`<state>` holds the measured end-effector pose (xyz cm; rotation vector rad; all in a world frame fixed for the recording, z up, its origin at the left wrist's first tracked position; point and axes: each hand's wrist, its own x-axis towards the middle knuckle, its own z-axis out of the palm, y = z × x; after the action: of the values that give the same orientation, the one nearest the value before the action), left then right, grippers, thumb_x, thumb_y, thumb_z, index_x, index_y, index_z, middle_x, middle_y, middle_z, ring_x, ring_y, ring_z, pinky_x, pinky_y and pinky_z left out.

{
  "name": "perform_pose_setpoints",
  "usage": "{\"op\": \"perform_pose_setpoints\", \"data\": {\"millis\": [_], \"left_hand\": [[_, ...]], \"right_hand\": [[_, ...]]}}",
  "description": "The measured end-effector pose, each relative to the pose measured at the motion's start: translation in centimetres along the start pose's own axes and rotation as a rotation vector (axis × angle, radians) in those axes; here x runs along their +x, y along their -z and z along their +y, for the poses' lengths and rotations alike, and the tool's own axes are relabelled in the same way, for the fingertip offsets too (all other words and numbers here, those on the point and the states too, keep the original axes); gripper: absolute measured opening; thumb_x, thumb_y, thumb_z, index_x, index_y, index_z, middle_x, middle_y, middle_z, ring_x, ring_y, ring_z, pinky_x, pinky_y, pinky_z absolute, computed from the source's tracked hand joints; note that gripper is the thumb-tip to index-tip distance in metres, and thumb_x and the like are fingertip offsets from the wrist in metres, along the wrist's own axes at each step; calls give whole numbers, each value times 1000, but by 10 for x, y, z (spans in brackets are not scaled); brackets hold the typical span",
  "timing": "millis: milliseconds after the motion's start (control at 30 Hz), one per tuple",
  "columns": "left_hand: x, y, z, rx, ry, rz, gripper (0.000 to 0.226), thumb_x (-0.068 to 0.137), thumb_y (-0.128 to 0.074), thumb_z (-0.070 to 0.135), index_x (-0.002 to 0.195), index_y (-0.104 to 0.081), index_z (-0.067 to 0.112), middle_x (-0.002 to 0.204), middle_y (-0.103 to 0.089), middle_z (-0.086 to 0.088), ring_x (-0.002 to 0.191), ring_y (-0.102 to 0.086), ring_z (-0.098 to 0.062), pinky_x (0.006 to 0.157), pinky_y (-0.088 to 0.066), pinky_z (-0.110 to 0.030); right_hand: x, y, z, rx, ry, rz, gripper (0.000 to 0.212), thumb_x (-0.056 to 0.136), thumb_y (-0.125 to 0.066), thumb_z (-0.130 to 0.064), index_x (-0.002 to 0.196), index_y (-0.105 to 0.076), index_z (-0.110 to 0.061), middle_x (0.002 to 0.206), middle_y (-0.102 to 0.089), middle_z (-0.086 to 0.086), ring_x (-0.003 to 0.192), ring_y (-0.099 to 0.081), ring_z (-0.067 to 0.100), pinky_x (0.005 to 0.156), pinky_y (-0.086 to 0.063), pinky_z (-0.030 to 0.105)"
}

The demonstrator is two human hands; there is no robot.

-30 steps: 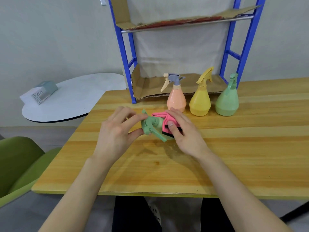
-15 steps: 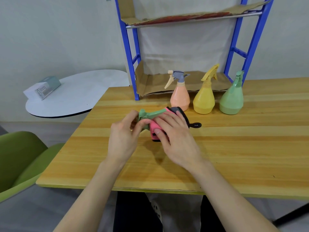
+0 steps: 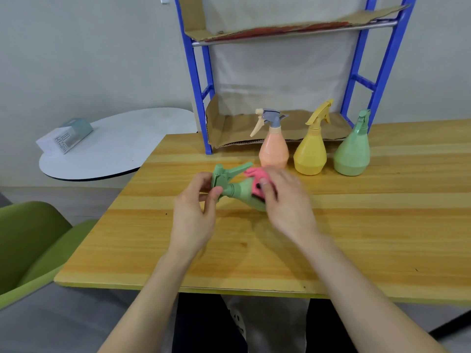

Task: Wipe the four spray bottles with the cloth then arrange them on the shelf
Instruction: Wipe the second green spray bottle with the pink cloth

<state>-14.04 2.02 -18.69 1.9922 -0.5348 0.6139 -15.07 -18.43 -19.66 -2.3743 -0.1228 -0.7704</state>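
Observation:
A green spray bottle (image 3: 239,191) lies tilted on its side above the wooden table (image 3: 356,225), nozzle to the left. My left hand (image 3: 196,212) grips its trigger head. My right hand (image 3: 285,200) presses a pink cloth (image 3: 256,178) around the bottle's body, hiding most of it. Three more bottles stand upright in a row behind: a peach one with a grey head (image 3: 274,149), a yellow one (image 3: 311,151) and a light green one (image 3: 353,154). The blue shelf (image 3: 197,80) rises behind them, with cardboard lining its lower level (image 3: 229,126).
A round white side table (image 3: 109,149) with a small box (image 3: 65,136) stands to the left. A green chair (image 3: 28,240) sits at the lower left. The shelf's upper level (image 3: 293,30) also carries cardboard.
The bottle has turned in my hands: its trigger now points up and right, and more of its neck shows. The cloth slid toward the bottle's base under my right hand.

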Motion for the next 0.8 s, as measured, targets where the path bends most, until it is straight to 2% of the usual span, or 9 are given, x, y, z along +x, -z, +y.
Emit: {"op": "perform_pose_setpoints", "data": {"millis": [67, 133, 300, 467, 533, 600, 667, 733, 800], "left_hand": [[5, -4, 2, 25, -31, 20, 12, 107, -64, 9, 115, -66, 18, 99, -75, 13, 89, -74, -10, 82, -61, -26], [6, -4, 0, 39, -18, 20, 13, 107, -64, 11, 114, -65, 22, 98, -74, 14, 88, -74, -9, 81, -61, -26], [2, 1, -11, 3, 149, 45, 11, 110, -61, 18, 116, -64, 26, 100, -75, 10, 89, -76, -19, 82, -65, -48], [12, -3, -3, 49, 70, 58, 12, 109, -62, 15, 116, -66, 24, 97, -74, 18, 88, -73, -7, 82, -62, -32], [13, 1, -9, 12, 124, 53, 12, 108, -62, 21, 116, -67, 27, 98, -76, 15, 88, -76, -12, 82, -64, -43], [12, 10, -12, -2, 173, 97, 14, 108, -62, 27, 121, -65, 28, 97, -78, 11, 87, -77, -18, 81, -65, -52], [11, 14, -8, -17, 177, 148, 27, 108, -64, 25, 133, -56, 29, 92, -79, 7, 77, -76, -20, 76, -65, -47], [10, 10, 2, -34, 141, 116, 38, 108, -63, 19, 140, -46, 32, 84, -77, 2, 64, -71, -24, 66, -62, -44], [10, 6, 6, 28, 89, 45, 32, 111, -57, 19, 137, -49, 36, 81, -70, -1, 62, -68, -29, 64, -60, -50]], "right_hand": [[-8, -11, -12, -104, 232, -19, 33, 114, -46, -31, 140, -66, -27, 141, -65, -8, 138, -53, 15, 127, -30, 40], [-8, -17, -4, -81, 264, -56, 35, 115, -45, -34, 145, -62, -27, 145, -62, -10, 143, -49, 11, 130, -26, 41], [7, -3, 21, 98, -251, -60, 34, 116, -34, -39, 129, -65, -35, 120, -68, -12, 118, -64, 17, 99, -51, 37], [-5, -18, -11, -89, 226, -47, 37, 116, -39, -38, 145, -61, -33, 145, -62, -14, 142, -48, 11, 125, -32, 39], [-2, -18, 3, 85, 30, -17, 31, 116, -39, -37, 131, -67, -37, 132, -68, -15, 127, -57, 8, 112, -41, 31], [3, -11, 22, 215, -316, -17, 32, 115, -40, -38, 115, -71, -31, 111, -74, -8, 103, -64, 13, 84, -43, 31], [2, -1, 27, 163, -359, 3, 35, 115, -39, -43, 107, -70, -30, 94, -72, -8, 90, -66, 15, 72, -43, 34], [-1, 0, 15, 185, -210, 17, 32, 115, -39, -45, 118, -70, -35, 104, -71, -16, 99, -64, 3, 80, -49, 23], [-2, -5, 3, 117, -27, -78, 38, 114, -39, -48, 138, -65, -34, 136, -66, -15, 130, -56, 4, 108, -47, 28]]}}
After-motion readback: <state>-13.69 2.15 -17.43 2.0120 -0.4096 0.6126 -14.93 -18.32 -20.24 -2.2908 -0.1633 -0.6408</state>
